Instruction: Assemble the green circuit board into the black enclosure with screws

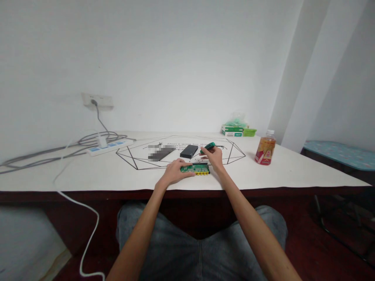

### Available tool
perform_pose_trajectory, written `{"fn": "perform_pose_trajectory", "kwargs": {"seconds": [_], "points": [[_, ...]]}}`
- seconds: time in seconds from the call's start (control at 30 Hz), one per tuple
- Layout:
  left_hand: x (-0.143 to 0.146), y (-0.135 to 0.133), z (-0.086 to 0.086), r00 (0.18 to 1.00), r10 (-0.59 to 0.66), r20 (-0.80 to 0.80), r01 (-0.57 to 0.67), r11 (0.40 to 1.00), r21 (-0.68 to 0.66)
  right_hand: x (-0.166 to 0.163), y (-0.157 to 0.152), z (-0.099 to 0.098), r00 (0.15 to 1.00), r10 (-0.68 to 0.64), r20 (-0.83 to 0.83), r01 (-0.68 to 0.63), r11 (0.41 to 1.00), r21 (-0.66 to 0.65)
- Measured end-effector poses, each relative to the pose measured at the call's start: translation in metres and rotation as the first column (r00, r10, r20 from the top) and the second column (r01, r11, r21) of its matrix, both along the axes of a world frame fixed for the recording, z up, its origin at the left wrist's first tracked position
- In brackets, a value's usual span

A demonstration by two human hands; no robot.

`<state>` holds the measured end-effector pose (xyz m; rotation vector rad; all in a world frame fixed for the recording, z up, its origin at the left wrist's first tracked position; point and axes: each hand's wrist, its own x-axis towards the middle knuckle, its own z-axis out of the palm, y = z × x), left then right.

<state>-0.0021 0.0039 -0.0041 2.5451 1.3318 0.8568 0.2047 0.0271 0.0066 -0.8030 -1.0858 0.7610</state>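
A green circuit board [195, 168] with a row of yellow ports along its near edge lies on the white table in front of me. My left hand [175, 171] grips it at the left end. Just above the board's right end, my right hand [213, 156] is closed around a green-and-black handled tool [208, 147]; its exact kind and working end are hard to make out. Beyond the board rests a black box-like case [189, 151]. A few small bits [199, 159], too small to name, lie between case and board.
Farther left is a dark flat piece [164, 153], partly pixelated. A power strip [109, 147] with grey cables [88, 140] occupies the table's left side. To the right stands a drink bottle [266, 148]. Green-and-white boxes [232, 130] sit by the wall. A white cord [93, 226] hangs over the front edge.
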Motion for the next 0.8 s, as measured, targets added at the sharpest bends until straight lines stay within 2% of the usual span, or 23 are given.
{"fn": "perform_pose_trajectory", "kwargs": {"seconds": [0.13,0.27,0.47,0.6,0.8], "points": [[0.0,0.006,0.003,0.982,-0.03,0.186,0.034,0.999,-0.016,0.006,-0.008,0.007,0.984,-0.006,-0.176,-0.001,0.999,-0.039],[0.002,0.016,0.004,0.925,0.04,0.379,-0.052,0.998,0.021,0.009,-0.013,0.009,0.966,0.018,-0.257,-0.038,0.997,-0.071],[0.006,0.024,-0.002,0.919,-0.036,0.392,-0.026,0.988,0.151,0.003,-0.018,0.008,0.978,0.085,-0.193,-0.098,0.993,-0.062],[0.005,0.026,-0.005,0.923,0.026,0.383,-0.092,0.984,0.155,0.002,-0.02,0.007,0.983,0.088,-0.163,-0.098,0.994,-0.054],[0.006,0.028,-0.006,0.923,0.013,0.384,-0.076,0.986,0.149,0.002,-0.019,0.008,0.985,0.109,-0.137,-0.119,0.991,-0.066]]}}
